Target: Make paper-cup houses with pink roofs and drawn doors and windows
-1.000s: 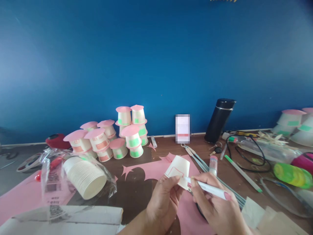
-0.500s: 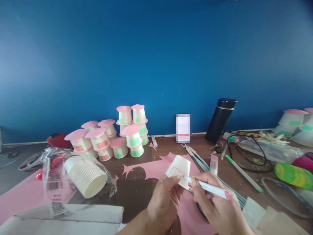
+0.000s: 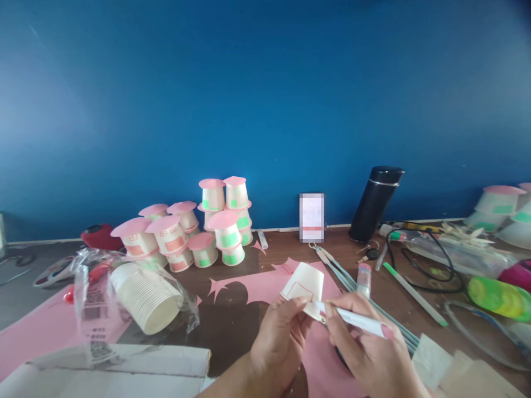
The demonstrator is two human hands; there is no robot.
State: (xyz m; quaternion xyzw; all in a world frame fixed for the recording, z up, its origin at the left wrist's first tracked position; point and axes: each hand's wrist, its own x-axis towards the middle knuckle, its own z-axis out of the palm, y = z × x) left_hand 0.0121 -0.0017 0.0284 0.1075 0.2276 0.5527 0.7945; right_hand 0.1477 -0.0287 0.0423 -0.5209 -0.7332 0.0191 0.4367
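Note:
A white paper cup point(image 3: 309, 277) with a red outline drawn on its side is held tilted in my left hand point(image 3: 277, 337), thumb pressed near its rim. My right hand point(image 3: 367, 342) grips a white marker pen point(image 3: 362, 321), its tip against the cup beside my left thumb. Pink paper point(image 3: 265, 284) with round cut-outs lies under and behind the hands. To the left stand several paper cups point(image 3: 224, 239) with pink paper tops and green or red patches, some stacked.
A bagged stack of paper cups point(image 3: 151, 304) lies left, behind a white box flap point(image 3: 124, 365). At the back are a black flask point(image 3: 375, 204) and a blurred-out card point(image 3: 312, 218). A glue stick point(image 3: 364, 281), a green-tipped marker point(image 3: 415, 294) and a green bottle point(image 3: 498, 298) lie right.
Hardly anything differs. The marker tip has shifted very slightly on the cup, and the whole view has moved a touch.

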